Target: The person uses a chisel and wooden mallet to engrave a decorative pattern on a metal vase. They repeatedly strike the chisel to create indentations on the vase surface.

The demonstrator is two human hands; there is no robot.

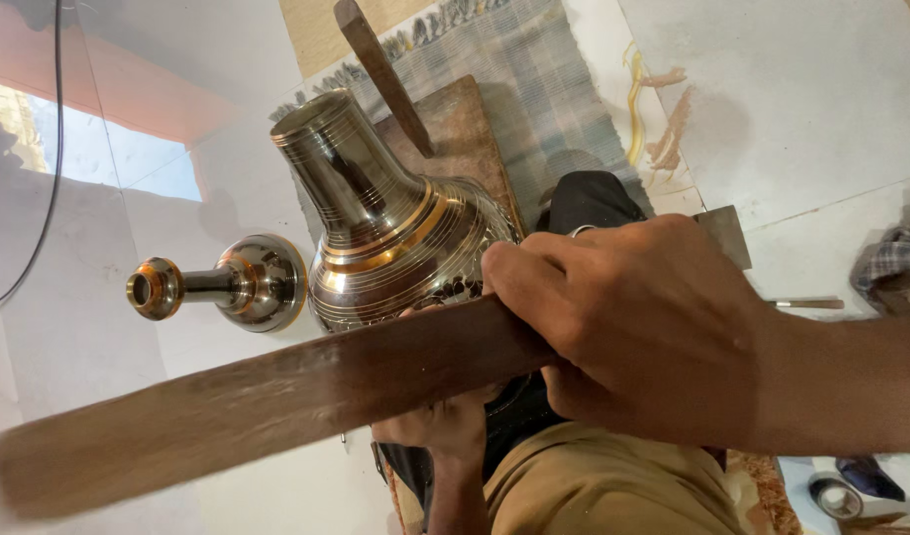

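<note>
the right hand [643,327] has its fingers clenched round a long, flat, smooth-worn wooden bat [267,396], laid across a polished, ringed brass vase [390,233]. the left hand [440,421] grips the vase from below, propping it over the lap. this looks like a tapping stage; a controlled, square strike seems next. a metal pedestal piece [232,284] lies just beside on the floor.

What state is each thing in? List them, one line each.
Brass vase: lying tilted, mouth open, pointing up-left, steadied from below.
Wooden bat: held across the vase, blurred.
Right hand: closed round the bat.
Left hand: under the vase, mostly hidden.
Brass lid: off the vase, beside it on the floor.
Wooden stick: resting on a board.
</note>
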